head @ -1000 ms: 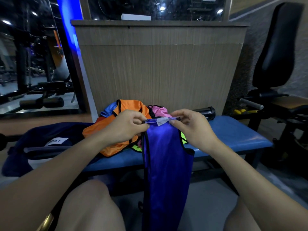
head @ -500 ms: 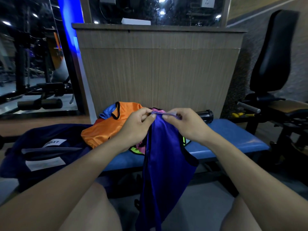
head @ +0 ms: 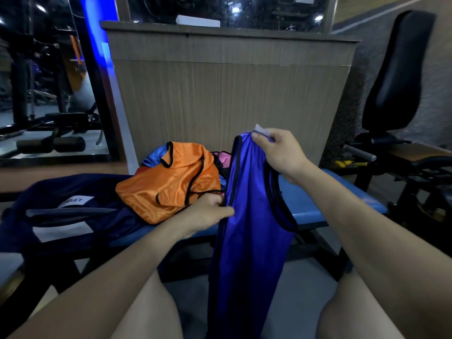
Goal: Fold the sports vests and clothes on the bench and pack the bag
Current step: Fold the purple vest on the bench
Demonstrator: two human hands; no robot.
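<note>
Head view: blue vest (head: 247,236) hangs in front of bench (head: 315,204), right of orange vest (head: 171,184)
Right hand (head: 278,152): pinches top hem by the tag
Left hand (head: 208,214): grips left black-trimmed edge, lower down
Tip: likely best to match side seams, pull taut, then fold

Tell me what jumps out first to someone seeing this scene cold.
The blue vest in the middle: the right hand pinches its top by the white tag and holds it up, the left hand grips its black-trimmed edge lower down, and it hangs down between the knees. Next, the crumpled orange vest heaped on the blue bench to its left, with a dark bag further left.
</note>
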